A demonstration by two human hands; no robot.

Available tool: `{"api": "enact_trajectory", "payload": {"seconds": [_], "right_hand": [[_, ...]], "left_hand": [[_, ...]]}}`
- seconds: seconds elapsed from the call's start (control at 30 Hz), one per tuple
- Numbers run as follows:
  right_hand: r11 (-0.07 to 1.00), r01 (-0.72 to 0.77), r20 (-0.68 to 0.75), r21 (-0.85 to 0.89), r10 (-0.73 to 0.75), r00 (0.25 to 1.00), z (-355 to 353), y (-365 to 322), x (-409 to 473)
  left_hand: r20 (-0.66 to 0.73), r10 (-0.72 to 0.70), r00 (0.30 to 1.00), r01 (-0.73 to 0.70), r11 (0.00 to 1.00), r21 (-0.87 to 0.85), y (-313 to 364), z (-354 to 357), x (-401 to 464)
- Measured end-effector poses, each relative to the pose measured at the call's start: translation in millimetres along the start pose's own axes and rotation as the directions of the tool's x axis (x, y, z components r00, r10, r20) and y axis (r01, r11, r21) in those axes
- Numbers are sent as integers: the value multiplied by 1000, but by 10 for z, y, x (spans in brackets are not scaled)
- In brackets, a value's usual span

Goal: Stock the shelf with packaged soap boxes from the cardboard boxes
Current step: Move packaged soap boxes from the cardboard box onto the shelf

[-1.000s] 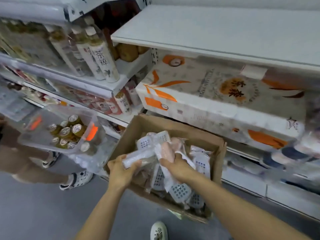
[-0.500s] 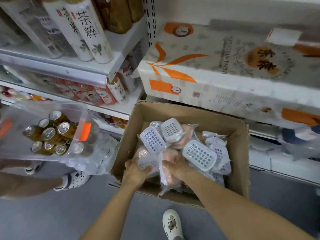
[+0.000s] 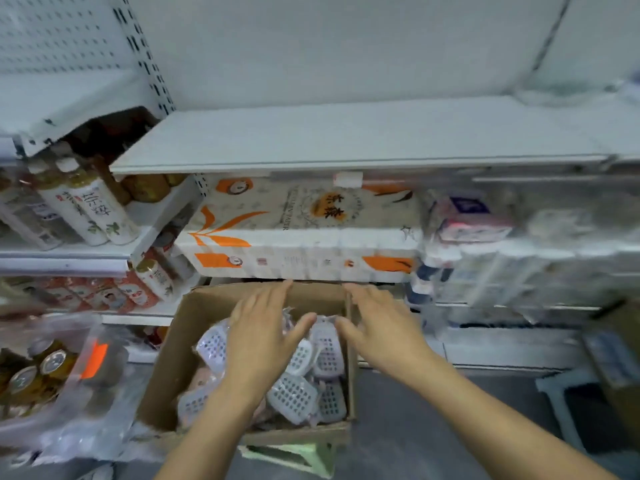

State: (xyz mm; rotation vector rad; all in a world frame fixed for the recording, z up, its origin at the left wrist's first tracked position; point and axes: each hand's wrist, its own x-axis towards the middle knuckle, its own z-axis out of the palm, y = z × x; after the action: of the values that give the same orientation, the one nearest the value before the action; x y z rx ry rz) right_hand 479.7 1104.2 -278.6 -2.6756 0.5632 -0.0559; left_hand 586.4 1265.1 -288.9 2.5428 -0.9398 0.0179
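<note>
An open cardboard box (image 3: 166,372) stands in front of the shelving, filled with several plastic-wrapped soap boxes (image 3: 294,396) with white perforated lids. My left hand (image 3: 263,334) hovers over the box with its fingers straight and spread, holding nothing. My right hand (image 3: 381,327) is stretched out over the box's right wall, fingers straight, also empty. A bare white shelf (image 3: 346,140) runs above, at the level of the upper middle of the view.
A large pack of toilet paper (image 3: 298,233) with orange print fills the shelf behind the box. Bottles (image 3: 93,209) stand on shelves at left. A shrink-wrapped pack of cans (image 3: 41,368) sits at lower left. A green stool (image 3: 294,459) is under the box.
Both hands have let go of the wrapped soap packs they held in the box and lifted, fingers spread. The view has tilted upward, showing the bare shelf.
</note>
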Motion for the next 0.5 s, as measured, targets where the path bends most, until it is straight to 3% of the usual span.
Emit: {"api": "enact_trajectory", "payload": {"seconds": [0.2, 0.33, 0.5], "right_hand": [[998, 11, -424, -58, -34, 905, -1319, 1122, -1097], [996, -35, -565, -87, -20, 825, -2025, 1951, -1762], [987, -146, -676, -70, 61, 735, -2733, 2897, -2396]], "left_hand": [[-208, 244, 947, -248, 969, 3, 1926, -88, -141], [-283, 394, 874, -425, 904, -55, 3129, 22, -227], [-281, 515, 810, -557, 825, -93, 4380, 238, -162]]}}
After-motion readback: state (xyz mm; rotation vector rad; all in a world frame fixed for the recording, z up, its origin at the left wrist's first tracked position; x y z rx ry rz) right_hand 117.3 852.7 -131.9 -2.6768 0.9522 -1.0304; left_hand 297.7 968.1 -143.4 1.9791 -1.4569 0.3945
